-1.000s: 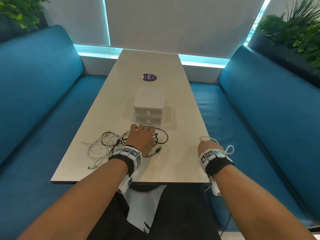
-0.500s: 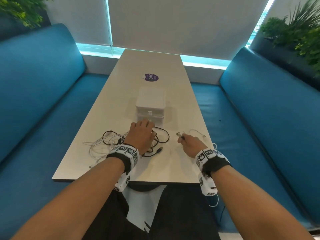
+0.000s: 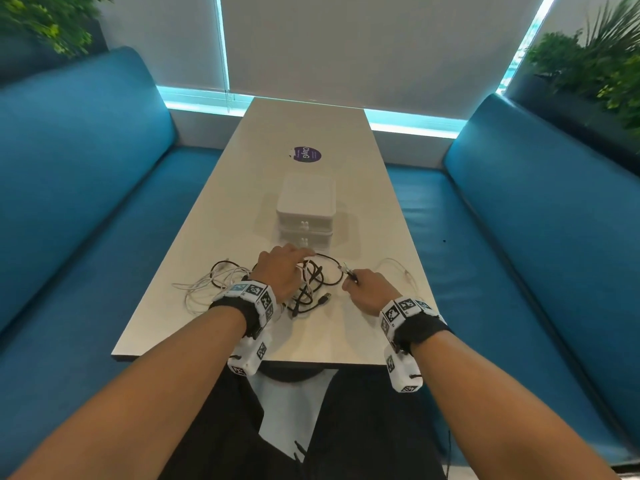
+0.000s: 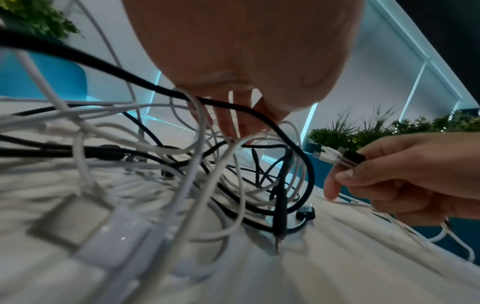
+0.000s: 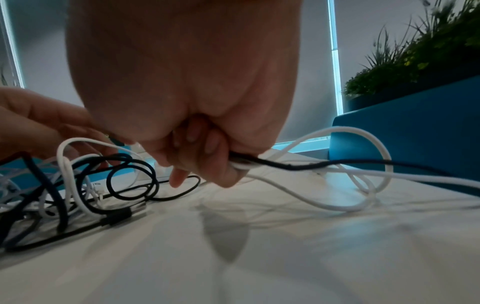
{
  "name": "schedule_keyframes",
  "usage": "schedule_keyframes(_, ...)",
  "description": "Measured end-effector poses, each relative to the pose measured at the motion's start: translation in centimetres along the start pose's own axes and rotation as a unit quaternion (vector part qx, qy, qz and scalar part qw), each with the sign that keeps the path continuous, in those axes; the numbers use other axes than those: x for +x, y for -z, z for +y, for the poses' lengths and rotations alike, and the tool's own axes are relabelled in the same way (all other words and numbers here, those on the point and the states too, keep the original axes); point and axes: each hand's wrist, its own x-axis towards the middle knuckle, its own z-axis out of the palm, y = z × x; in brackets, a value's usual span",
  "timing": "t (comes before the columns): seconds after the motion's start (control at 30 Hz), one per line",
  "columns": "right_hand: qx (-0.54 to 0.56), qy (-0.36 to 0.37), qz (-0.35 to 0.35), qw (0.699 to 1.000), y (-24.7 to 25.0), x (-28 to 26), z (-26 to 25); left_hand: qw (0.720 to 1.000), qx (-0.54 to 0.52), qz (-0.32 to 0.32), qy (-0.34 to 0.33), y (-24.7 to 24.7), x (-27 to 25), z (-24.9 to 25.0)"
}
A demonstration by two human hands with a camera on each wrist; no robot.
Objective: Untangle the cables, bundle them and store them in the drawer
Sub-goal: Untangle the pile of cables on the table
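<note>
A tangle of black and white cables (image 3: 311, 285) lies on the table's near end. My left hand (image 3: 287, 268) rests on top of it, its straight fingers (image 4: 231, 123) touching the loops. My right hand (image 3: 360, 285) is just right of the tangle. It grips a white cable and a black cable (image 5: 285, 165) in its fist, and their connector ends (image 4: 335, 158) stick out past the thumb. The white cable (image 3: 398, 266) trails off to the right. The white two-drawer box (image 3: 306, 209) stands just beyond the tangle with both drawers closed.
The long pale table (image 3: 311, 126) runs away from me, with a purple round sticker (image 3: 304, 154) past the box. Blue sofas (image 3: 86, 174) flank it on both sides. Plants (image 3: 595, 60) stand behind the sofa backs. A large white USB plug (image 4: 78, 222) lies near my left wrist.
My right hand has moved from the table's right edge leftward to the tangle, bringing the cable ends with it. My left hand has stayed on the tangle.
</note>
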Motion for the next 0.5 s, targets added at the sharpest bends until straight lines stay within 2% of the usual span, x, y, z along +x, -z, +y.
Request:
schedule_keyframes(0.17,0.036,0.034,0.043,0.998,-0.3,0.3,-1.1,0.999,0.038,0.006,-0.032,-0.2,-0.2,0.0)
schedule_keyframes(0.4,0.065,0.093,0.067,0.991,-0.6,0.6,-2.4,0.995,0.079,0.022,-0.064,-0.2,0.2,0.4)
schedule_keyframes(0.5,0.045,0.108,0.057,0.992,-0.7,0.7,-2.5,0.993,0.086,0.025,-0.074,-0.2,0.4,0.7)
